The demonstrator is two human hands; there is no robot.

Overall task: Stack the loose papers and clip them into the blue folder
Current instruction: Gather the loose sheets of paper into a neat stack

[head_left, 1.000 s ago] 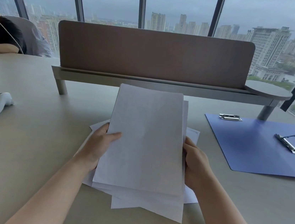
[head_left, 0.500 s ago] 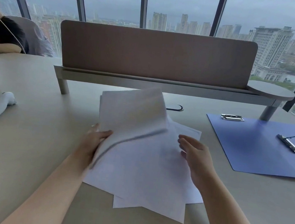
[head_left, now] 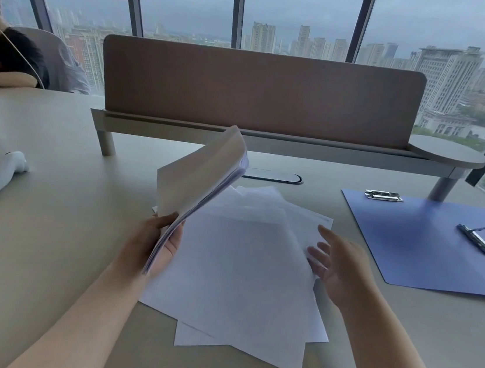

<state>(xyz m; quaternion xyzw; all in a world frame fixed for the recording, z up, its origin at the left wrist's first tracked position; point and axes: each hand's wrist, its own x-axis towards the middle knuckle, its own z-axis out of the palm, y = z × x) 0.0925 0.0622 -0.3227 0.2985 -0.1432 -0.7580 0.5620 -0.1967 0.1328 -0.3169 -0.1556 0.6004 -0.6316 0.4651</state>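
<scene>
While the left hand (head_left: 153,241) grips a partial stack of papers (head_left: 197,178) by its near edge, with the thumb on top and the fingers curled beneath, the stack stands tilted up and away at centre frame, clear of the desk (head_left: 43,251). The right hand (head_left: 336,267) hovers at centre right with its fingers spread wide and relaxed, holding nothing, just above the right edge of the loose sheets (head_left: 242,275); whether the fingertips touch the paper cannot be told.

Status of the task:
- Gathering: partly done. One batch is collected in the left hand.
- Remaining sheets: several lie fanned and skewed on the desk at lower centre, overlapping one another, corners misaligned.
- Blue folder (head_left: 428,252): lies open and flat at the right of the frame, well apart from the papers. No sheet is in it.
- Metal clip (head_left: 478,240): rests on the folder near its right side; whether it stands open cannot be told. A second clip (head_left: 383,195) sits at the folder's upper left corner.

Judged outstanding: collect the fanned sheets, join them to the held batch, square the edges, transfer the full stack to the folder, and secure it under the clip.
</scene>
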